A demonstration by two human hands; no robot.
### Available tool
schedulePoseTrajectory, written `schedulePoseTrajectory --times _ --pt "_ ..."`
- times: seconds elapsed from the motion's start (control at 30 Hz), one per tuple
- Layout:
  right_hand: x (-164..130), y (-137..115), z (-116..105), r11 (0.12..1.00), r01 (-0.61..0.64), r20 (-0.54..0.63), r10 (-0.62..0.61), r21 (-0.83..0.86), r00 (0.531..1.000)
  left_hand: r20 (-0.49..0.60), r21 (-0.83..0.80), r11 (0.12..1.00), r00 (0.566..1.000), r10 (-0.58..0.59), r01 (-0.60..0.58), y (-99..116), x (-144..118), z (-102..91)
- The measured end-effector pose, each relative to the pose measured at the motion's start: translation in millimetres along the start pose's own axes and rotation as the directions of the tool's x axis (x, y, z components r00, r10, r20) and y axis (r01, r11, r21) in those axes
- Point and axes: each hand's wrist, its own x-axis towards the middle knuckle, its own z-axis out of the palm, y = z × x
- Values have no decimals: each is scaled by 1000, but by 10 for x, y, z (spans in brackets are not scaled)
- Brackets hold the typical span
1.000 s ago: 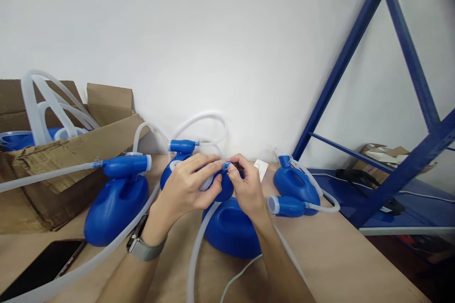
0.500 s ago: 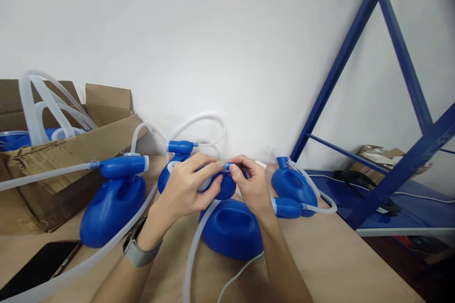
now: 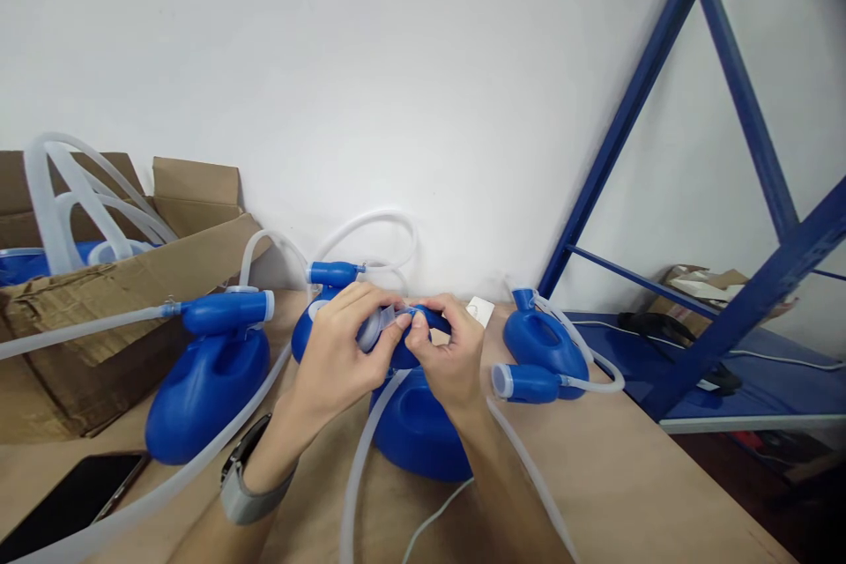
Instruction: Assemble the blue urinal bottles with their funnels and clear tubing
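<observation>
My left hand (image 3: pixel 347 339), with a grey-strapped watch on its wrist, is closed in a pinch at a translucent cap (image 3: pixel 371 330) with a flat clear strap. My right hand (image 3: pixel 449 352) has its thumb and fingers closed on a blue plastic part (image 3: pixel 429 317) right beside that strap. Both thumbs nearly meet where strap and blue plastic join; the exact contact is partly hidden by the fingers. Below the hands a blue plastic bottle (image 3: pixel 419 432) with a moulded grip stands on the table, and a translucent tube (image 3: pixel 360 458) runs in front of it.
More blue bottles with tubes stand at left (image 3: pixel 204 397), behind my left hand and at right (image 3: pixel 545 339). A cardboard box (image 3: pixel 132 282) full of tubes is on the left, a phone (image 3: pixel 72 502) in front. A blue metal rack (image 3: pixel 634 123) borders the table's right side.
My hands have turned the held part, so the translucent cap and strap now show between them. Another tube now shows beside my right forearm. The view has shifted slightly.
</observation>
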Motion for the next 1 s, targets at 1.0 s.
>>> schedulePoseTrajectory --times 1.0 --pt "-24 -17 -31 999 -52 -2 52 -6 999 28 206 978 999 39 -44 -25 -111 223"
